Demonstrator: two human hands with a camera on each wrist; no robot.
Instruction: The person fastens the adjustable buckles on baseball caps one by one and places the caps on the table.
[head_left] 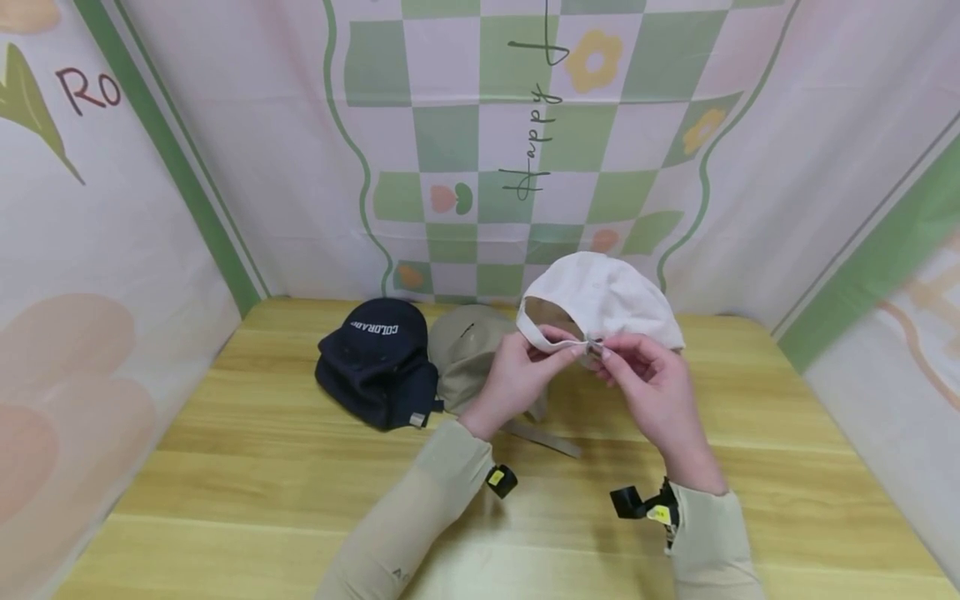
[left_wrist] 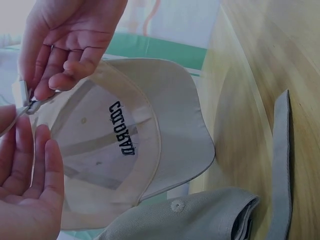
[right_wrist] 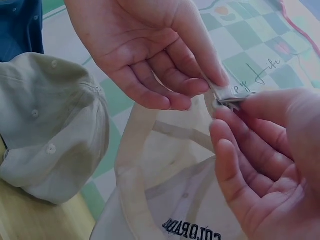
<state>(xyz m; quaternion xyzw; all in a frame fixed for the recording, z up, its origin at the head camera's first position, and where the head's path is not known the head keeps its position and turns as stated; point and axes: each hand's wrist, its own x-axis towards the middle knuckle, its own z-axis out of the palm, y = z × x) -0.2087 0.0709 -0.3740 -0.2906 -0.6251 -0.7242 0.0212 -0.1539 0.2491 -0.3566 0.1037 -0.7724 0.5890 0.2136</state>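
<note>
A white baseball cap (head_left: 600,292) is held up above the table, its back opening and strap toward me. My left hand (head_left: 517,375) pinches the cap's back strap (head_left: 543,335) between thumb and fingers. Close beside it, my right hand (head_left: 656,387) pinches the metal buckle (right_wrist: 234,97) where the strap ends meet. In the left wrist view the buckle (left_wrist: 21,94) stands tilted up between both hands. The cap's inside shows the back of dark COLORADO stitching (left_wrist: 122,129). Fingertips partly hide how the strap runs through the buckle.
A khaki cap (head_left: 468,350) lies behind my left hand, its loose strap (head_left: 551,439) stretched over the wooden table (head_left: 562,542). Left of it, touching, sits a navy COLORADO cap (head_left: 378,367) with a metal buckle. A patterned curtain (head_left: 450,133) hangs along the back and sides.
</note>
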